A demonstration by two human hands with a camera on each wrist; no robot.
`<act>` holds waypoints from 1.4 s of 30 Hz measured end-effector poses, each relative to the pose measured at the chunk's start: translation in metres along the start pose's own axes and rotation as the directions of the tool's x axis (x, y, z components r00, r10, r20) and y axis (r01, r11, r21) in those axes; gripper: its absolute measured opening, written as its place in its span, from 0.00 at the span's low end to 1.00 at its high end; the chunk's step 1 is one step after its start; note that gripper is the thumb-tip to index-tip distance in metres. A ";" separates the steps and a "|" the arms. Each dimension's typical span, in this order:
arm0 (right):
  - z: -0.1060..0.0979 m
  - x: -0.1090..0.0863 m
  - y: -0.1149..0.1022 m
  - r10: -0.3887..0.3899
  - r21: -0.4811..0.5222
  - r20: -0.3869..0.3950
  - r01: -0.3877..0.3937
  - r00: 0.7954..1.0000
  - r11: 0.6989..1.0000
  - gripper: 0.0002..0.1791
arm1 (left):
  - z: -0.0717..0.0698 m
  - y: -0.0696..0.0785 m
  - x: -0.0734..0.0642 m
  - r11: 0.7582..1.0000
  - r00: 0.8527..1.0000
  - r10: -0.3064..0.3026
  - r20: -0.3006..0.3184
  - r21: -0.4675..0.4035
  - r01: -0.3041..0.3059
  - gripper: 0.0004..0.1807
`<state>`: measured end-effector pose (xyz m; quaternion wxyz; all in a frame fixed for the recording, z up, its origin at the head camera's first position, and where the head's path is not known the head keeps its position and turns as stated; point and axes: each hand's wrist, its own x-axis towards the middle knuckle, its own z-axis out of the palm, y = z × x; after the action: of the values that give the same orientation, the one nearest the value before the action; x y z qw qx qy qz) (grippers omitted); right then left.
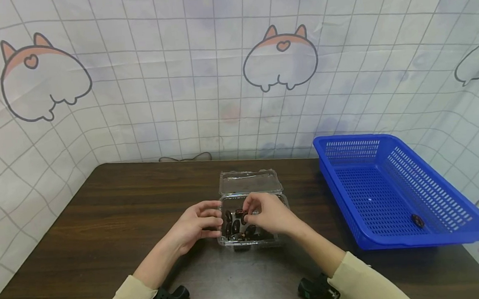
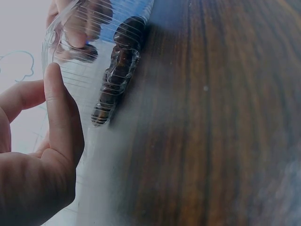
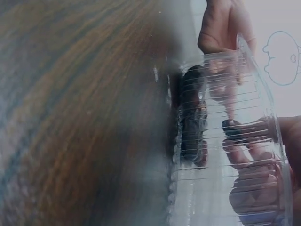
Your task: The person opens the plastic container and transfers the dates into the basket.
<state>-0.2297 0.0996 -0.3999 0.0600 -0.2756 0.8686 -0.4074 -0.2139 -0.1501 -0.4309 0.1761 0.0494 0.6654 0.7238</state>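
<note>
L hand (image 1: 195, 226), fingers loose, touches clear box (image 1: 252, 242) at L rim, R hand (image 1: 271, 213) pinches dark pc (image 1: 243, 220) within its edges, table (image 1: 102, 219) strip b/w box & blue basket (image 1: 396, 241).

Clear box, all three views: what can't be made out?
Number of dates: head view, right grip covers part of the box, dates overlap.
Right grip: right wrist view, distorted by the box's ribbed wall, cut by right edge.
Left grip: left wrist view, cut by left edge.
Box end: right wrist view, cut by bottom edge.
</note>
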 end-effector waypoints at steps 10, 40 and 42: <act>-0.004 -0.006 0.001 0.013 0.045 -0.063 -0.010 0.998 0.999 0.07 | 0.000 0.000 0.000 1.000 1.000 -0.005 -0.004 0.002 0.005 0.30; -0.037 -0.033 -0.014 0.093 0.109 -0.150 -0.077 0.984 0.991 0.08 | -0.003 0.003 -0.003 0.999 0.998 -0.021 0.051 -0.037 0.023 0.31; -0.039 -0.035 -0.013 0.100 0.108 -0.163 -0.083 0.981 0.991 0.08 | -0.004 0.003 -0.003 0.999 0.998 -0.023 0.060 -0.043 0.026 0.31</act>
<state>-0.2077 0.1374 -0.3684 0.0189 -0.1964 0.8606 -0.4694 -0.2126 -0.1546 -0.4276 0.2057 0.0588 0.6444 0.7342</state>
